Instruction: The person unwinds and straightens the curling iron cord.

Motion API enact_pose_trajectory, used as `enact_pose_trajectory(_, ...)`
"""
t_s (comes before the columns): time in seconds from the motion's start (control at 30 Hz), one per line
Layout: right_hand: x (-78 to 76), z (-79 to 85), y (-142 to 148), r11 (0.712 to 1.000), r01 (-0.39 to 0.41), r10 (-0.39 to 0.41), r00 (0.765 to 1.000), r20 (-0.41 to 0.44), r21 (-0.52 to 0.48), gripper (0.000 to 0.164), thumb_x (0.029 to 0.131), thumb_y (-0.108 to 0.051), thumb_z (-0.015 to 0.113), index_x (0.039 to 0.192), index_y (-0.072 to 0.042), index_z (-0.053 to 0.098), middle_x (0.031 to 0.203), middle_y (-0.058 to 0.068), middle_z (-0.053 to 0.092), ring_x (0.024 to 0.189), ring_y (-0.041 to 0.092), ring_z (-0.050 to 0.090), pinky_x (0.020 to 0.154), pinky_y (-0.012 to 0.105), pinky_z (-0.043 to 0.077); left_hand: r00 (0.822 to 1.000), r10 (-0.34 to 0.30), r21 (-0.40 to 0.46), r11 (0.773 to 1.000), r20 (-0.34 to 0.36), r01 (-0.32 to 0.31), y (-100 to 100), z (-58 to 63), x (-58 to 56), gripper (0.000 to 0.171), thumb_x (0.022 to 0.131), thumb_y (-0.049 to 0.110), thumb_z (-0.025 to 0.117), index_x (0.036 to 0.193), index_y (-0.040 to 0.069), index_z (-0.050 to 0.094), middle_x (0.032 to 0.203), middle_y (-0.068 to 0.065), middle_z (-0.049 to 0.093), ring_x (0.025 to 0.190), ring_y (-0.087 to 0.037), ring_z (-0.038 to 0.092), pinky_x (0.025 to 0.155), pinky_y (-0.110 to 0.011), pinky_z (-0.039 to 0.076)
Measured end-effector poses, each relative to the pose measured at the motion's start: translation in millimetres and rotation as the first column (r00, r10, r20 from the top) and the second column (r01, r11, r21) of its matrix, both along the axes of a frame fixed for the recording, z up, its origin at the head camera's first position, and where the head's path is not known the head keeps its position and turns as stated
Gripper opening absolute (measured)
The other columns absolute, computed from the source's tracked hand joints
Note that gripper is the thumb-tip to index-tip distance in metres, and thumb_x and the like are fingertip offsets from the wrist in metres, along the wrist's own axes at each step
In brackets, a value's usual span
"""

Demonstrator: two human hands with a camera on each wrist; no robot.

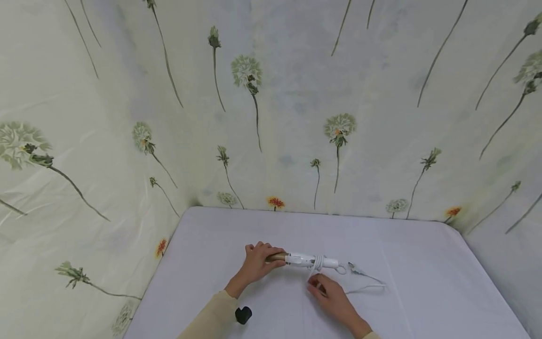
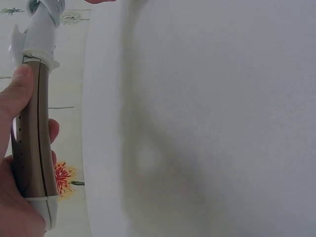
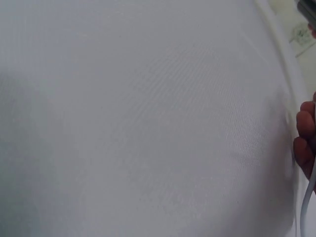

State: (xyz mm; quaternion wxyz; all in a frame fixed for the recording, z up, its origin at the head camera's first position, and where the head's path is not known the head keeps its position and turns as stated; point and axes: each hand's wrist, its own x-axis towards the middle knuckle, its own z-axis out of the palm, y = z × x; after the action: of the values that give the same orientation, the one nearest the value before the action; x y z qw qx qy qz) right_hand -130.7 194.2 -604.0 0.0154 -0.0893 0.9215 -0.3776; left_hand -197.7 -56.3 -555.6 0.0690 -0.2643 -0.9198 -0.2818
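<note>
A white and gold-brown hair straightener [image 1: 299, 260] is held sideways over the table. My left hand [image 1: 258, 261] grips its gold-brown end, and in the left wrist view the thumb lies along the brown casing [image 2: 32, 128]. Several turns of white cord [image 1: 319, 262] wrap the white handle. Just below the handle, my right hand [image 1: 332, 299] holds the cord between curled fingers. The right wrist view catches only those fingertips [image 3: 305, 126] at its edge, with a length of cord beside them. From that hand the loose cord runs right and loops back to the plug [image 1: 353, 268].
A white cloth covers the table [image 1: 423, 263]. Near my left sleeve [image 1: 211, 318] lies a small black object [image 1: 243, 315]. Flower-printed curtains [image 1: 288, 94] hang along the table's back and sides.
</note>
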Motion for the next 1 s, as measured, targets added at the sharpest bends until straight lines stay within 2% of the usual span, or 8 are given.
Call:
enact_pose_trajectory(0.1,2.1,2.0,-1.7,1.000,0.018,-0.019,0.999,0.037,0.009,0.007,0.090,-0.027,0.064,0.097,-0.025,0.062,0.086,-0.015,0.060,0.069,0.000,0.049,0.062,0.019,0.043,1.000,0.006,-0.002,1.000,-0.005,-0.006,0.9,-0.2,-0.8,0.037,0.082,0.051,0.064,0.114,0.034,0.067,0.089,0.010,0.063,0.079,-0.008,0.043,0.073,-0.035,0.016)
enact_pose_trajectory(0.2,4.4,3.9,-2.2,0.999,0.029,-0.029,0.999,0.028,0.020,0.006,0.090,-0.027,0.065,0.095,-0.025,0.062,0.084,-0.016,0.059,0.068,0.000,0.048,0.062,0.019,0.042,1.000,0.013,0.000,1.000,-0.004,-0.013,2.2,-0.1,-1.2,0.037,0.081,0.051,0.064,0.114,0.034,0.067,0.089,0.010,0.064,0.079,-0.008,0.043,0.073,-0.035,0.016)
enact_pose_trajectory(0.3,7.2,6.7,-1.8,0.999,0.033,-0.033,0.999,-0.016,0.030,0.005,0.089,-0.025,0.066,0.091,-0.026,0.062,0.082,-0.018,0.059,0.067,-0.001,0.047,0.062,0.019,0.042,1.000,0.025,-0.002,1.000,-0.004,-0.025,3.3,-0.6,-1.3,0.036,0.082,0.051,0.064,0.114,0.035,0.067,0.090,0.010,0.064,0.079,-0.007,0.043,0.074,-0.036,0.017)
enact_pose_trajectory(0.47,14.5,12.8,0.5,0.997,0.046,-0.041,0.995,-0.089,0.055,0.013,0.086,-0.022,0.069,0.084,-0.030,0.060,0.077,-0.021,0.058,0.066,-0.005,0.047,0.064,0.019,0.044,0.999,0.045,-0.010,0.999,0.001,-0.045,3.7,-0.8,0.1,0.035,0.082,0.051,0.064,0.113,0.035,0.067,0.092,0.009,0.064,0.080,-0.008,0.043,0.074,-0.036,0.017)
enact_pose_trajectory(0.6,20.3,19.1,3.4,0.998,0.042,-0.034,0.982,-0.185,0.039,0.019,0.084,-0.022,0.072,0.083,-0.035,0.058,0.076,-0.026,0.055,0.066,-0.008,0.048,0.065,0.020,0.048,0.999,0.044,0.001,0.999,-0.004,-0.044,2.9,-0.1,0.6,0.034,0.083,0.050,0.064,0.113,0.034,0.067,0.091,0.009,0.064,0.079,-0.008,0.042,0.074,-0.036,0.017)
enact_pose_trajectory(0.77,22.0,29.0,10.7,1.000,-0.012,0.003,0.938,-0.346,-0.024,0.026,0.082,-0.016,0.075,0.085,-0.036,0.058,0.077,-0.027,0.055,0.060,-0.007,0.046,0.056,0.017,0.045,1.000,0.029,0.023,0.999,-0.005,-0.029,2.1,2.8,-0.4,0.034,0.083,0.048,0.064,0.113,0.033,0.067,0.091,0.008,0.064,0.078,-0.008,0.041,0.073,-0.036,0.016)
enact_pose_trajectory(1.0,13.8,44.2,23.2,0.994,-0.106,0.096,0.841,-0.532,0.011,0.019,0.083,-0.013,0.072,0.088,-0.028,0.061,0.077,-0.021,0.057,0.055,-0.006,0.040,0.051,0.009,0.034,0.999,0.025,0.010,1.000,0.036,-0.026,1.0,6.1,0.2,0.037,0.083,0.049,0.064,0.115,0.031,0.067,0.092,0.007,0.064,0.080,-0.009,0.043,0.073,-0.036,0.016)
